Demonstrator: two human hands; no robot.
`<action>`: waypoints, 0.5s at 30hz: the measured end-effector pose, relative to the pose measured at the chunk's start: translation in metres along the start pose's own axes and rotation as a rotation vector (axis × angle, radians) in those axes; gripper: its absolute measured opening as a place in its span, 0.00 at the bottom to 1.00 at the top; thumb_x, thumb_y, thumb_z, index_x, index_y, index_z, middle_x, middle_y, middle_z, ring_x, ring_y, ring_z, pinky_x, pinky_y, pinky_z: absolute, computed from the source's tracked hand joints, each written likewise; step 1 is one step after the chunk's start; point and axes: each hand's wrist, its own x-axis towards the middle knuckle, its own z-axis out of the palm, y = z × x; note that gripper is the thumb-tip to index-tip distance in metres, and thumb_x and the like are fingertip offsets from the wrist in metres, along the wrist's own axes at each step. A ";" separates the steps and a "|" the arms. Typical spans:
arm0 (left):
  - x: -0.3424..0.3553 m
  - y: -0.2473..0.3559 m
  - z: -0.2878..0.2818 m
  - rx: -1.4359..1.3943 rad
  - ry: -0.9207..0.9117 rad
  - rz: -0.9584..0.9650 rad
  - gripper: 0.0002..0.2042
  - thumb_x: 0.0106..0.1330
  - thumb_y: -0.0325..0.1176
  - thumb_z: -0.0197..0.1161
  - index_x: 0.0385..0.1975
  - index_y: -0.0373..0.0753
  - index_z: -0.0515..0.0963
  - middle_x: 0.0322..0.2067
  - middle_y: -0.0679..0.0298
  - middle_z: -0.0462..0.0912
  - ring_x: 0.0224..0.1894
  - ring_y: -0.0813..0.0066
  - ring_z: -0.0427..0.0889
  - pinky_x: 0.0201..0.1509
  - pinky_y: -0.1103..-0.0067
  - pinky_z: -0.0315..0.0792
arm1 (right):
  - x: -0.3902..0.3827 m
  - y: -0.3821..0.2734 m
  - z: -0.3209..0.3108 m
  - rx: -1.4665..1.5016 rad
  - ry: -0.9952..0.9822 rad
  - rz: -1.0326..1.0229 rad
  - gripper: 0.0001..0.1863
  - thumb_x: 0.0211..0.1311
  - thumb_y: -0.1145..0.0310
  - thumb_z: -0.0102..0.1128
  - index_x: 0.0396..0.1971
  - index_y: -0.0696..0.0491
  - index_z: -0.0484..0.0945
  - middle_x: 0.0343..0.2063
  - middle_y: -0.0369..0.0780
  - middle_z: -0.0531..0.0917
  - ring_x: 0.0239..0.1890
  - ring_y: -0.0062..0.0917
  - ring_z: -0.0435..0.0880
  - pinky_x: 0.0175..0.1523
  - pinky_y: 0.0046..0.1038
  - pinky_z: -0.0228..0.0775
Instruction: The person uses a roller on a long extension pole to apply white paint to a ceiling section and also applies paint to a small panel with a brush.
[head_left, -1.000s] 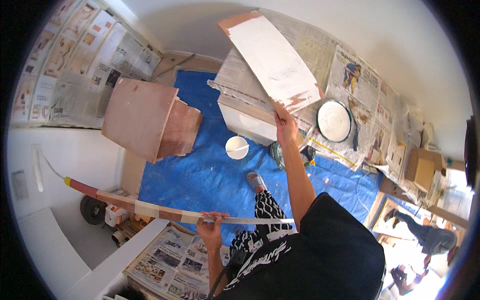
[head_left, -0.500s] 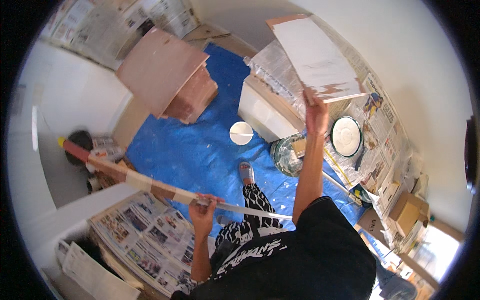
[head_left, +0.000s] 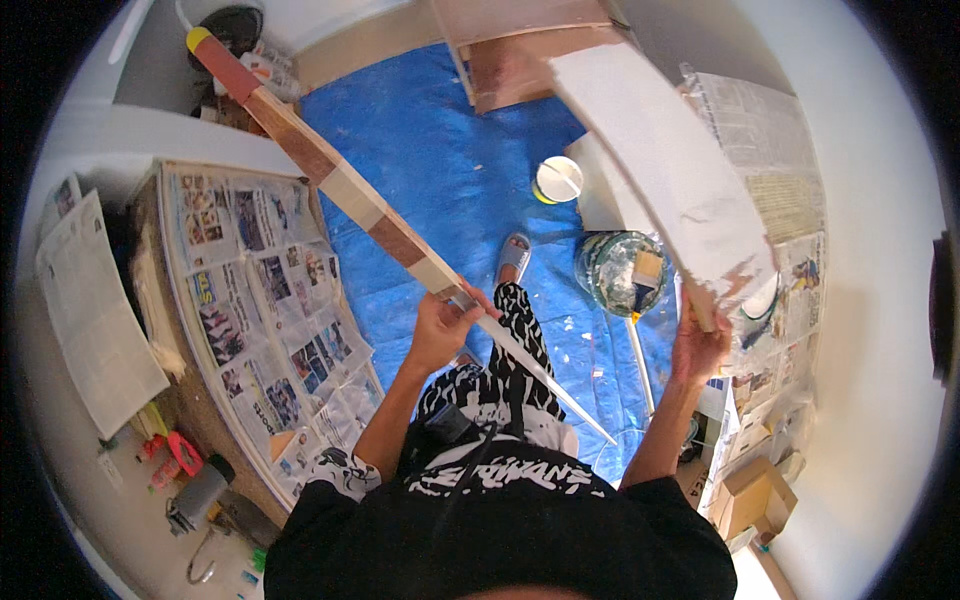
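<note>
Bucket (head_left: 610, 277), round and paint-smeared, stands on crinkled blue plastic sheeting (head_left: 400, 120); behind it, a white boxy unit (head_left: 603, 198) is partly hidden by a flat, white-coated wooden panel (head_left: 658, 150). Right of the bucket, the right hand (head_left: 700, 348) clasps the panel's near end, fingers closed; left of it, the left hand (head_left: 445, 332) pinches a long brown-and-cream banded strip (head_left: 352, 200).

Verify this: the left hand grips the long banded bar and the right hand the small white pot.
No: the right hand grips the white-painted board, not the small white pot, as the head view shows. The left hand does grip the long banded bar.
</note>
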 end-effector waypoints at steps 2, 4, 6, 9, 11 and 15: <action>-0.024 -0.007 -0.012 0.010 0.049 -0.040 0.14 0.62 0.13 0.56 0.42 0.39 0.65 0.35 0.58 0.79 0.40 0.62 0.84 0.50 0.64 0.78 | -0.001 0.049 -0.032 -0.100 -0.057 0.121 0.36 0.54 0.72 0.56 0.66 0.55 0.59 0.59 0.47 0.71 0.64 0.42 0.66 0.71 0.51 0.52; -0.037 -0.019 -0.026 0.018 0.075 -0.099 0.14 0.62 0.13 0.55 0.43 0.38 0.65 0.35 0.58 0.79 0.41 0.62 0.83 0.50 0.65 0.77 | 0.019 0.118 -0.063 -0.136 -0.027 0.252 0.33 0.55 0.71 0.55 0.63 0.56 0.62 0.55 0.49 0.74 0.63 0.43 0.68 0.71 0.52 0.50; -0.044 -0.040 -0.038 0.009 0.095 -0.166 0.15 0.62 0.12 0.54 0.45 0.38 0.64 0.36 0.57 0.79 0.42 0.63 0.83 0.50 0.66 0.76 | 0.040 0.197 -0.081 -0.111 -0.154 0.345 0.29 0.55 0.72 0.56 0.59 0.62 0.64 0.54 0.50 0.75 0.60 0.44 0.71 0.70 0.53 0.53; -0.036 -0.062 -0.049 0.068 0.132 -0.149 0.15 0.63 0.12 0.54 0.44 0.38 0.63 0.36 0.57 0.79 0.43 0.61 0.83 0.51 0.65 0.76 | 0.084 0.317 -0.087 0.042 -0.095 0.485 0.29 0.55 0.74 0.56 0.59 0.57 0.64 0.54 0.47 0.75 0.57 0.41 0.74 0.67 0.50 0.59; -0.025 -0.077 -0.054 -0.024 0.206 -0.168 0.15 0.63 0.12 0.54 0.44 0.38 0.63 0.36 0.55 0.80 0.43 0.61 0.83 0.52 0.64 0.76 | 0.116 0.393 -0.098 0.093 -0.138 0.591 0.31 0.55 0.75 0.56 0.61 0.54 0.62 0.56 0.45 0.72 0.58 0.40 0.73 0.67 0.49 0.59; 0.011 -0.096 -0.069 0.021 0.338 -0.288 0.15 0.62 0.12 0.56 0.41 0.39 0.64 0.34 0.56 0.80 0.41 0.56 0.84 0.50 0.56 0.77 | 0.175 0.522 -0.118 0.137 -0.115 0.652 0.33 0.54 0.79 0.56 0.62 0.54 0.60 0.57 0.45 0.71 0.58 0.41 0.73 0.65 0.47 0.63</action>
